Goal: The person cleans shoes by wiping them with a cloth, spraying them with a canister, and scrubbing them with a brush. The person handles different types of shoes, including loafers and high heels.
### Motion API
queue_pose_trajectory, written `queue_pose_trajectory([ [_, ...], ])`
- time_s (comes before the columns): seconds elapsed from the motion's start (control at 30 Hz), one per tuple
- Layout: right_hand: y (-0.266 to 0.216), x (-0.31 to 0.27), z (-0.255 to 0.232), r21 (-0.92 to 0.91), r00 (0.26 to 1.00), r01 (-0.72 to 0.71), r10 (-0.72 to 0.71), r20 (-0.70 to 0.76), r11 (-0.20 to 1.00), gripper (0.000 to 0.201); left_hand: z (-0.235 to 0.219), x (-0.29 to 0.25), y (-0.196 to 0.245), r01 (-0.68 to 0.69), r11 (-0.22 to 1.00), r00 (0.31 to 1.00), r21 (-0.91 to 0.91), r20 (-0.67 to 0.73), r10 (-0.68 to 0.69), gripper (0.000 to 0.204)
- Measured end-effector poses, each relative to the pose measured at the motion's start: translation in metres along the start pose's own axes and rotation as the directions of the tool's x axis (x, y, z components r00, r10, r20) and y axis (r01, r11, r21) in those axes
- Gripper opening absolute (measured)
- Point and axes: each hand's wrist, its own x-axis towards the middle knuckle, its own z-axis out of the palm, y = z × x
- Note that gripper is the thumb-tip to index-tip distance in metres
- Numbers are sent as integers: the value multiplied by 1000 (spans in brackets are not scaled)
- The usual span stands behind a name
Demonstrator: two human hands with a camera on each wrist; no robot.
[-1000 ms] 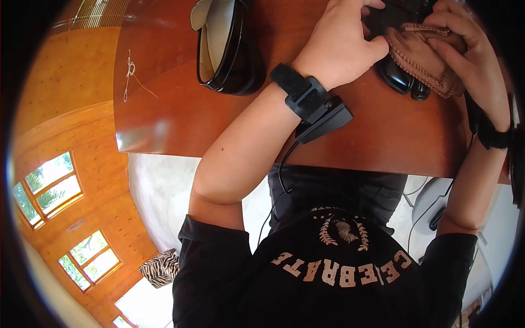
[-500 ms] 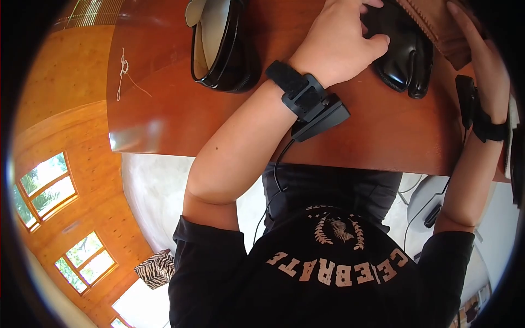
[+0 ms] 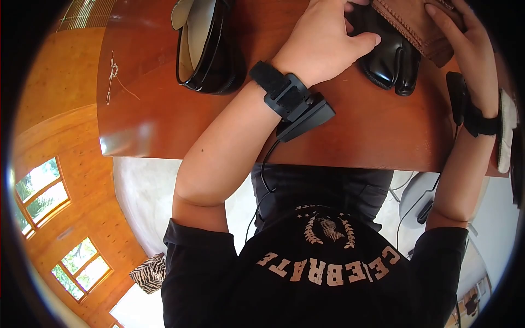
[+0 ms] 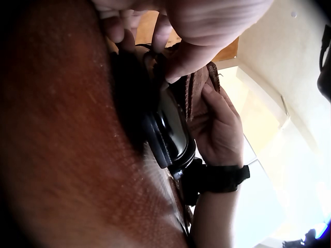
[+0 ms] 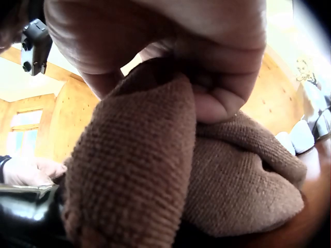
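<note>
Pinching brown ribbed cloth with stitched edge (image 5: 134,155) in closed grip of right hand (image 3: 473,54), just beside glossy black leather-look shoe (image 3: 388,59), upper right of frame. Cannot tell hold of left hand (image 3: 325,44) near shoe. Likely wiping; probably needing even strokes next.

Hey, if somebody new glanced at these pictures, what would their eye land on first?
Probably the brown cloth, pinched in the right hand and filling the middle of the right wrist view. Next would likely be the glossy black footwear on the table: a pale-lined shoe at the upper left of the head view, and a second shoe farther right, between the two hands.
</note>
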Motion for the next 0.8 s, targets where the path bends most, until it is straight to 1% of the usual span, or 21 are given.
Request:
queue_pose_trajectory([
  [0.07, -9, 0, -1, -67, 1000, 5, -3, 28, 998, 16, -3, 0, 9, 40, 999, 999, 6, 20, -40, 49],
  [0.17, -11, -1, 4, -94, 1000, 0, 0, 2, 996, 17, 0, -2, -3, -73, 997, 997, -9, -26, 73, 49],
  [0.23, -17, 0, 6, -118, 999, -44, 43, -8, 992, 17, -3, -3, -2, -52, 999, 999, -17, 1, 52, 49],
  [0.3, -15, 1, 2, -77, 995, -96, 96, -4, 992, 18, -3, -2, 2, -18, 1000, 1000, -11, 13, 18, 49],
  [0.37, -5, 3, -2, 40, 990, -138, 138, 10, 990, 19, -1, -1, 5, 28, 1000, 1000, 13, 5, -28, 49],
  [0.43, -15, 1, -1, -54, 992, -127, 128, 6, 990, 19, 0, -1, 4, 27, 1000, 1000, 10, 4, -27, 49],
  [0.57, -10, -1, 2, -71, 998, -55, 52, -42, 996, 22, 0, -2, 1, 2, 1000, 1000, 15, -6, -2, 48],
  [0.67, -10, 0, 2, -18, 996, -87, 87, -33, 996, 18, -2, -2, 4, 122, 993, 991, -3, 49, -122, 52],
  [0.73, -16, 4, -14, 21, 981, -153, 149, 125, 988, 15, 2, -2, -7, 1, 1000, 1000, -9, -16, -1, 50],
  [0.77, -23, 9, -9, -14, 953, -293, 293, 80, 956, 12, 4, -2, -11, -58, 998, 997, -10, -50, 57, 49],
  [0.8, -25, 10, -9, -2, 961, -264, 263, 81, 965, 12, 4, -2, -15, -49, 999, 998, -3, -39, 49, 51],
])
